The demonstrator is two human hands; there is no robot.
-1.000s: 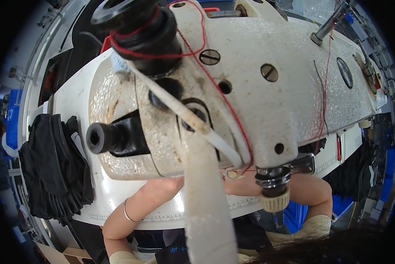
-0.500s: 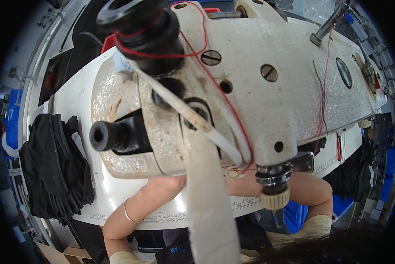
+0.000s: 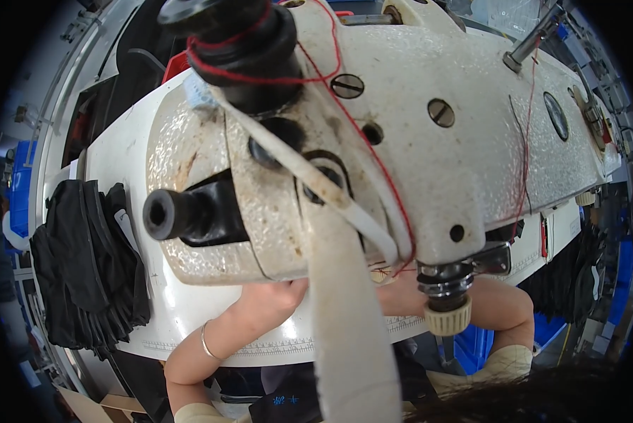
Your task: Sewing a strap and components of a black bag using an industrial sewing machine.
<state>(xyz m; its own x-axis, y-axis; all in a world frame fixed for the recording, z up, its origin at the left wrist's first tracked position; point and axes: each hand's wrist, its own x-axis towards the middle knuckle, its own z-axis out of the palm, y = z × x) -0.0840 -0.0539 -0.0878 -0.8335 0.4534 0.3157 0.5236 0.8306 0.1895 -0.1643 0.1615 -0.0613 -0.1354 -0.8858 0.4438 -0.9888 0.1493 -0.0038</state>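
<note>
A white industrial sewing machine head (image 3: 429, 162) fills the middle of the view, hiding most of what lies under it. My left hand (image 3: 277, 299), with a thin bangle (image 3: 205, 341) at its wrist, reaches beneath the machine's left end. Only its back and some bent knuckles show; its fingertips are covered. My right hand (image 3: 403, 292) comes in from the other side, mostly behind the machine and a pale strap (image 3: 351, 317). Whatever the hands hold or touch is out of sight. Red thread (image 3: 373, 155) runs over the machine from a black knob (image 3: 242, 56).
A stack of black fabric pieces (image 3: 83, 268) lies on the white table (image 3: 168, 303) at the left. More black fabric (image 3: 563, 275) hangs at the right. A ruler strip (image 3: 260, 349) follows the near table edge, and a blue bin (image 3: 471, 349) stands below.
The machine has shifted slightly right in the picture. My left hand shows a little more beside the strap. Both arms otherwise keep nearly the same pose.
</note>
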